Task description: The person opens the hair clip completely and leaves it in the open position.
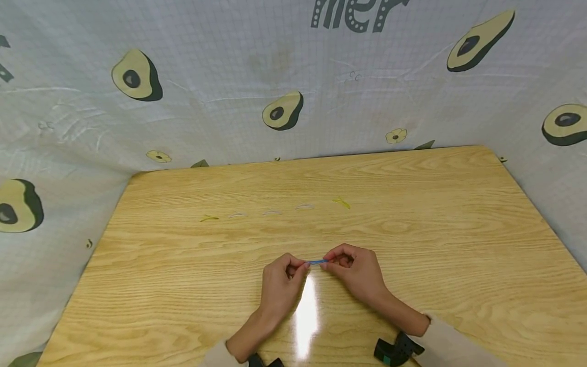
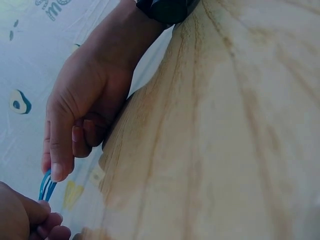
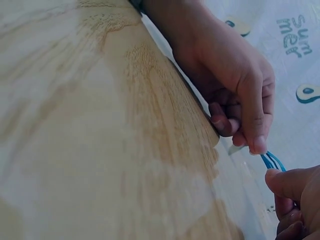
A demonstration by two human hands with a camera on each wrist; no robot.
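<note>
A thin blue rubber band (image 1: 316, 262) stretches between the two hands, low over the front middle of the table. The left hand (image 1: 281, 285) pinches its left end between thumb and forefinger. From the other side, thumb and fingertips of the right hand (image 1: 361, 272) pinch the right end. Both wrist views show the blue band as several fine strands running side by side, bowed slightly, with its ends hidden by the fingertips. The other fingers of each hand curl in toward the palm.
Beyond the hands, a loose row lies across the wooden table (image 1: 435, 219): a yellow band (image 1: 209, 218), a white band (image 1: 237, 215), another white band (image 1: 271, 212), a third white band (image 1: 304, 207) and a yellow band (image 1: 341, 203). An avocado-print sheet (image 1: 220, 61) hangs around the table.
</note>
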